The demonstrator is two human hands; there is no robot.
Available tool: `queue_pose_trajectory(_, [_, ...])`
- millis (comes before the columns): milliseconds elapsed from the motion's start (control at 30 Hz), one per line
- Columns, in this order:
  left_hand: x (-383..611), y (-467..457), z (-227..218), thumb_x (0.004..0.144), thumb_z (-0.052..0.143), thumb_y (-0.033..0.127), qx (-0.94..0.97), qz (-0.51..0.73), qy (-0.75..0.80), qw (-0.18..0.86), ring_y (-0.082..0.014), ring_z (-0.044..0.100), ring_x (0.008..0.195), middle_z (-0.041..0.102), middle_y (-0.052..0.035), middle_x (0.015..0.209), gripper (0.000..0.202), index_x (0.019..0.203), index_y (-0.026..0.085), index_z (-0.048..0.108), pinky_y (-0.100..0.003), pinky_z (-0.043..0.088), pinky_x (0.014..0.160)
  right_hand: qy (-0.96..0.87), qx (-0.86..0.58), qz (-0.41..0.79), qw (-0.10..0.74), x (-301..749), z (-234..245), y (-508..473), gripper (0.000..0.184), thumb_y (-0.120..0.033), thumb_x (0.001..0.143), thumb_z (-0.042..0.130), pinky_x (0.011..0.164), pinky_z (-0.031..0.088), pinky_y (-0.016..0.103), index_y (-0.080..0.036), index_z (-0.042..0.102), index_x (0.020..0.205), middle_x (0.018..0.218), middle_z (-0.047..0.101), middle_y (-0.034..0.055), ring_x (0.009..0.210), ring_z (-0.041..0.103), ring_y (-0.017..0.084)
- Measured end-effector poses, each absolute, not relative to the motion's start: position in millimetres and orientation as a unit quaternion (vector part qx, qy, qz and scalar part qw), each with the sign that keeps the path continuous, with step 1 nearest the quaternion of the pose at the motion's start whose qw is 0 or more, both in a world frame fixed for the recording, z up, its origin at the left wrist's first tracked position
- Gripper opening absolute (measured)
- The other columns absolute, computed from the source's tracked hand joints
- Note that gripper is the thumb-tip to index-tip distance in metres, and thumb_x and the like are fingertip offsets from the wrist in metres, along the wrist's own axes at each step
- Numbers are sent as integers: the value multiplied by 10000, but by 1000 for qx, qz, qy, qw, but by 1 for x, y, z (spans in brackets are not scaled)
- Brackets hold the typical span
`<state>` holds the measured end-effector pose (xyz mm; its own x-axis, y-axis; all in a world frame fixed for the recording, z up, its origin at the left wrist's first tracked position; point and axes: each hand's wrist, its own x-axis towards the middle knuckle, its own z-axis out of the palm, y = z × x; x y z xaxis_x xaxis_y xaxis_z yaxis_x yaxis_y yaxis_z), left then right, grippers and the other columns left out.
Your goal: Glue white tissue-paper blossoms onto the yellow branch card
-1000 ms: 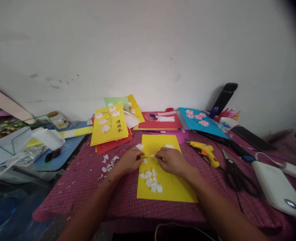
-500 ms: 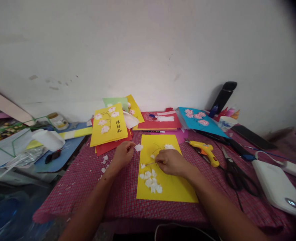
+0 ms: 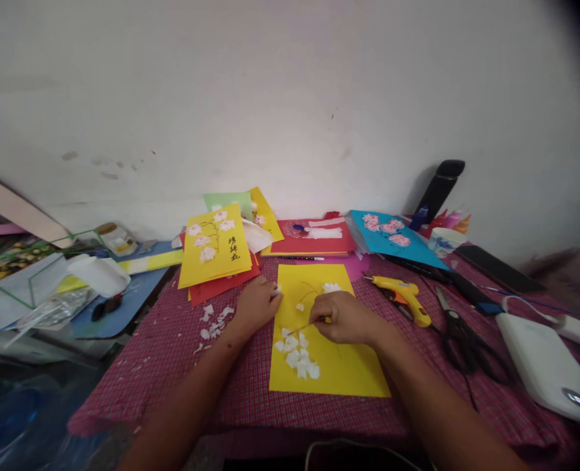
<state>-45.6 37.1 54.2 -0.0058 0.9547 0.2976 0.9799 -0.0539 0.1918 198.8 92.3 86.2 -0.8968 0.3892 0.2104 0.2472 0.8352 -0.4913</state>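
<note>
Head view: on the cloth-covered counter (image 3: 251, 409), near its front edge, I see a yellow sheet (image 3: 334, 373) lying flat. It should be light and flexible, easily creased, so safest held by its edges; it looks bright, smooth and oblong. Over it, the right hand (image 3: 344, 317) pinches a thin stick (image 3: 302, 328); at the sheet's left edge, the left hand (image 3: 257, 305) appears to pinch a white scrap (image 3: 277, 289), mostly hidden. The stick is probably stiff but nearly weightless, best gripped well back from its tip; it looks brownish and slender. By that tip, paper petals (image 3: 292, 358) cluster, likely soft and fragile, best lifted by one edge; they look white and irregular.
</note>
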Motion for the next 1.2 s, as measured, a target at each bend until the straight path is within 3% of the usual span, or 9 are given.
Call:
queue_pose_trajectory(200, [-43,44,53,936,473,265,-700,-154,-697,28,-201,576,817,610,-74,812,263,752,179,641,-299,429,753,-929,-135,313,142,199,82,93,304,-70,705,542,685,460,226,-224,768,837,810,747,-9,738,675,148])
queue_pose_trajectory(433, [-51,41,56,917,484,249,-681,-284,-675,-20,-194,585,801,641,-59,793,235,754,179,638,-302,423,743,-919,-148,331,157,198,82,94,258,-82,723,546,666,452,219,-207,755,809,783,731,-7,718,660,142])
queue_pose_trajectory(667, [-54,34,65,834,572,329,-532,-466,-657,-261,-147,587,665,644,0,698,208,742,159,648,-248,434,629,-921,-175,315,151,197,80,97,266,-67,720,532,650,436,212,-211,739,803,776,726,-17,694,641,134])
queue_pose_trajectory(800, [-48,31,67,756,685,364,-395,-562,-572,-448,-139,622,660,656,-20,734,234,762,148,598,-261,505,658,-926,-184,294,148,198,77,100,258,-59,712,543,642,427,211,-204,736,804,777,729,-12,693,642,133])
queue_pose_trajectory(967, [-39,22,69,725,777,389,-324,-516,-502,-613,-215,704,783,676,-58,879,359,897,179,541,-337,577,652,-939,-216,227,140,201,78,102,266,-70,719,550,686,439,237,-222,742,823,819,745,3,752,654,160])
queue_pose_trajectory(1200, [-37,13,62,785,740,418,-349,-432,-507,-659,-211,697,782,589,-25,862,356,926,181,514,-347,600,591,-937,-219,236,132,208,83,107,271,-69,710,557,681,453,248,-230,737,832,823,742,4,739,649,164])
